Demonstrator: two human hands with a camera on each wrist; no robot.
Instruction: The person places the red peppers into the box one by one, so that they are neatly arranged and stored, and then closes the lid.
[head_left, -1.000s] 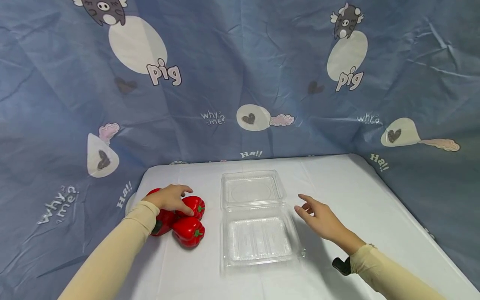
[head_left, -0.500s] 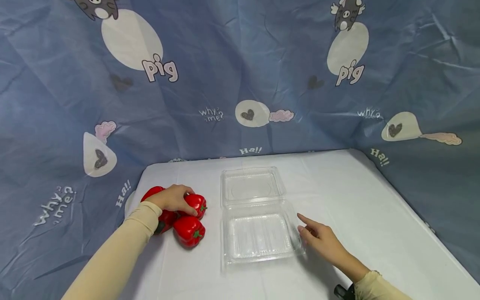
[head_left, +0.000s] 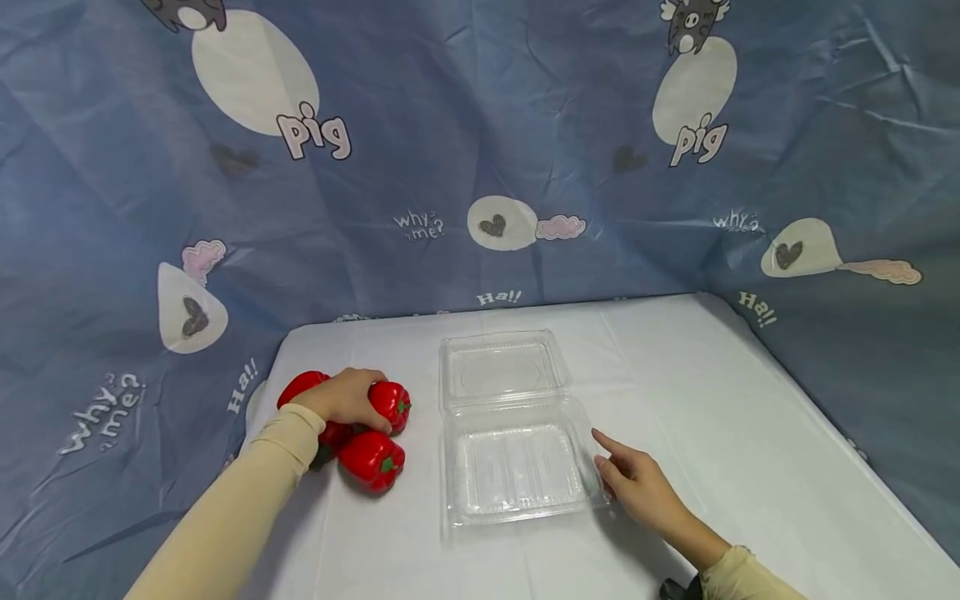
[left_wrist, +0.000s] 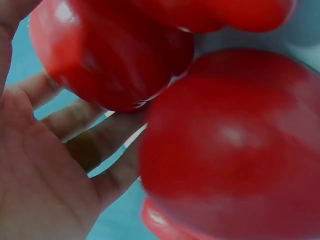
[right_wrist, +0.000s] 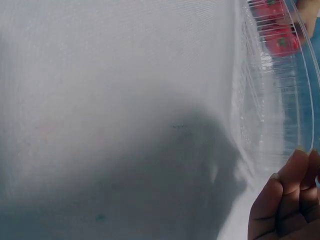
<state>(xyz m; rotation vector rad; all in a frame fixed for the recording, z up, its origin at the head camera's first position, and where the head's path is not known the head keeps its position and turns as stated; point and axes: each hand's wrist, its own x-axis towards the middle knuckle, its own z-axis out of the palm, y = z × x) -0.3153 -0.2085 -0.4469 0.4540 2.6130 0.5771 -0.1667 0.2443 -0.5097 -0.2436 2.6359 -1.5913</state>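
My left hand [head_left: 348, 398] is on the left of the table, its fingers and thumb round a red bell pepper [head_left: 391, 406]. In the left wrist view the fingers curve behind that pepper [left_wrist: 110, 55], while another large one [left_wrist: 235, 145] fills the foreground. More red peppers lie close about the hand: one in front [head_left: 372, 460], one behind [head_left: 302, 385], and one partly hidden under the wrist. On the other side, my right hand [head_left: 637, 483] pinches the right rim of a clear plastic clamshell box [head_left: 517, 471]. Its fingertips meet at the rim in the right wrist view.
The clamshell's lid [head_left: 502, 367] lies folded back behind its base, with nothing in either half. A white cloth covers the table [head_left: 697, 400]. Behind and at the sides hangs a blue printed curtain [head_left: 420, 167].
My left hand has closed round the far pepper, which has turned slightly. The right hand has come down and toward me onto the box's right rim. The head view has tilted a little.
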